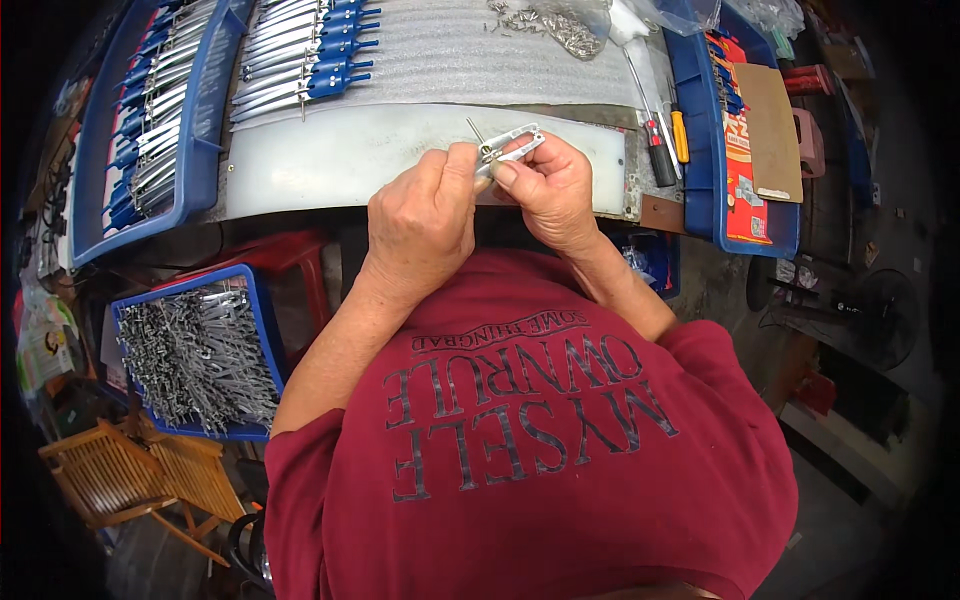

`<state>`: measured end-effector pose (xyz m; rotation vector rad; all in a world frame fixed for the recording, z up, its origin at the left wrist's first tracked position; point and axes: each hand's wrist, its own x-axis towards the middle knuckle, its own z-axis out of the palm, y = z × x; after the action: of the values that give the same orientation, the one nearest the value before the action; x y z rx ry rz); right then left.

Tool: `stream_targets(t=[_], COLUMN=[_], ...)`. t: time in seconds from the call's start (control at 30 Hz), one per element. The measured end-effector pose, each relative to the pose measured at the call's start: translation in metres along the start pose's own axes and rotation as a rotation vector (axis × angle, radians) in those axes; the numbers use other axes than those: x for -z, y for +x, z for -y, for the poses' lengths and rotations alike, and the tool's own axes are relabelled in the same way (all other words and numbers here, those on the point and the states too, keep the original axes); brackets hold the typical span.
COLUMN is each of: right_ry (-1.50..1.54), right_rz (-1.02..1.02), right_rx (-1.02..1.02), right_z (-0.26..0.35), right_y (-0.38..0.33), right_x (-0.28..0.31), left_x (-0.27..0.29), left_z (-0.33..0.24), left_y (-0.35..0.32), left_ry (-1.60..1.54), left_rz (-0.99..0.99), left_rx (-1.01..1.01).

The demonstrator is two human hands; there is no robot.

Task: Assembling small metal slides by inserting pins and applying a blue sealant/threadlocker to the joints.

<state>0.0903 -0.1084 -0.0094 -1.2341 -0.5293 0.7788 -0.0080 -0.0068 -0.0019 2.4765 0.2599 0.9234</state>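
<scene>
A small silver two-armed metal part [512, 137] is held over the front of the bench. What looks like a small coil shows where its arms meet, and a thin metal rod [474, 129] sticks up beside it. My left hand [425, 205] is closed, thumb and fingers pinched on the near left end of the part. From the other side, my right hand [552, 195] grips it too, thumb pressed against the lower arm. The fingers hide much of the part's near end. Below both hands lies a smooth white board [310, 165] along the bench edge.
Rows of blue-and-silver pieces [300, 60] lie on foam sheet, more in a blue tray [205, 130]. Small metal pins [570, 35] sit at the back. Two screwdrivers [660, 150] [679, 135] rest right, beside a blue bin [705, 180]. Lower left, a crate [262, 330] holds metal parts.
</scene>
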Motion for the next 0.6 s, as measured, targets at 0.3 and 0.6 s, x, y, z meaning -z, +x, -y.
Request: stream_targets(t=[0.3, 0.6], right_ry=[-0.048, -0.057], right_rz=[0.098, 0.107], right_rx=[-0.105, -0.030], right_z=[0.026, 0.023], right_y=[0.012, 0.010], right_x=[0.004, -0.002], left_x=[0.012, -0.001], left_z=[0.019, 0.020], left_y=[0.002, -0.011], left_ry=[-1.233, -2.323], left_rz=[0.265, 0.258], left_rx=[0.663, 0.714])
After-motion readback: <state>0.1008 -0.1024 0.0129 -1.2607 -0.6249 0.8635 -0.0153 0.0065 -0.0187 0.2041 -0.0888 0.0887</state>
